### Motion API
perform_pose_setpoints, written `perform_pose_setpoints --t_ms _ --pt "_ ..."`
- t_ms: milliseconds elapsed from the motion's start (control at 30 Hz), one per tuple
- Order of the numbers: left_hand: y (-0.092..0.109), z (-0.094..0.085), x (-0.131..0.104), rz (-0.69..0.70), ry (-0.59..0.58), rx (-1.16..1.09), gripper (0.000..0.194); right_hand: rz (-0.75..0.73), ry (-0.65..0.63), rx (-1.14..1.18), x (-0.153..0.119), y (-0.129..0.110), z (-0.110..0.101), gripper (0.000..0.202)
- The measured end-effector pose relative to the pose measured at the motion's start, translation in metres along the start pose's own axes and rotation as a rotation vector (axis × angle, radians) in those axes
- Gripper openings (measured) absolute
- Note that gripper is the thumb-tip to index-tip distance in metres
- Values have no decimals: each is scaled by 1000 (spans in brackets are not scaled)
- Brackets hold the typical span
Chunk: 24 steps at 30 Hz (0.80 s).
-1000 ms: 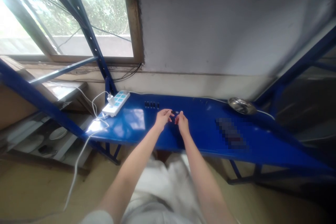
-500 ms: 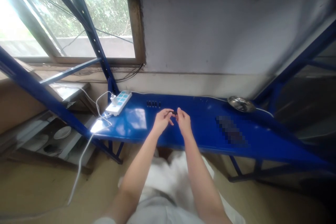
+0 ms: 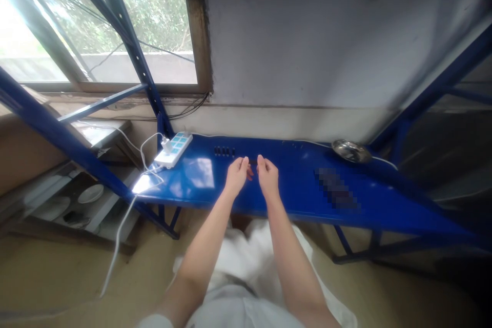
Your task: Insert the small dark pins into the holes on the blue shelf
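Over the blue table (image 3: 295, 189), my left hand (image 3: 237, 174) and my right hand (image 3: 268, 174) face each other a short gap apart. Between their fingertips is a small dark piece (image 3: 253, 162), too small to tell its kind. Thumb and fingers of both hands are pinched on it, one hand at each end. Several small black pieces (image 3: 224, 151) stand in a row on the table, just beyond my left hand.
A white power strip (image 3: 175, 149) with a plug and white cable lies at the table's left end. A shiny metal bowl (image 3: 351, 150) sits at the back right. Nearer is a pixelated dark object (image 3: 338, 189). Blue rack posts (image 3: 132, 46) rise at left.
My left fingers have closed from a looser, spread hold to a pinch. Both hands stay at nearly the same place, with the dark piece between them.
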<state>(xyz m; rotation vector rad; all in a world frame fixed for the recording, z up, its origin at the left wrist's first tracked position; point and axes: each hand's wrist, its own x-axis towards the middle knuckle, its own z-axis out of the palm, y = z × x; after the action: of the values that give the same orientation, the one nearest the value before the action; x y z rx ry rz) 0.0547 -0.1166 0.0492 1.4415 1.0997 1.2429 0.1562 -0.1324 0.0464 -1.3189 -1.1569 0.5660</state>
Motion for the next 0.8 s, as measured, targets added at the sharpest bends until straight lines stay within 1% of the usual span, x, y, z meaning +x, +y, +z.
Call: perform_pose_setpoints --t_ms 100,267,400,467,567,633,700,800 --pt "1 0 0 -38 28 -45 38 9 -40 16 1 -1 -1 47" --pt "0 -2 3 -33 85 -64 41 30 -122 44 4 -2 -5 45" --pt "-1 -5 7 -78 144 -86 40 14 -198 36 8 -1 -11 40" --pt "-1 -8 8 -80 172 -89 38 -2 -181 36 10 2 -13 37" --pt "0 -12 9 -67 223 -93 37 -7 -64 74 13 10 -12 34" --pt "-1 -14 9 -85 239 -99 37 13 2 121 15 14 -10 32" --pt "-2 -15 9 -115 202 -96 36 28 30 167 16 16 -6 33" --pt "-4 -14 9 -131 93 -103 35 24 -2 196 16 14 0 33"
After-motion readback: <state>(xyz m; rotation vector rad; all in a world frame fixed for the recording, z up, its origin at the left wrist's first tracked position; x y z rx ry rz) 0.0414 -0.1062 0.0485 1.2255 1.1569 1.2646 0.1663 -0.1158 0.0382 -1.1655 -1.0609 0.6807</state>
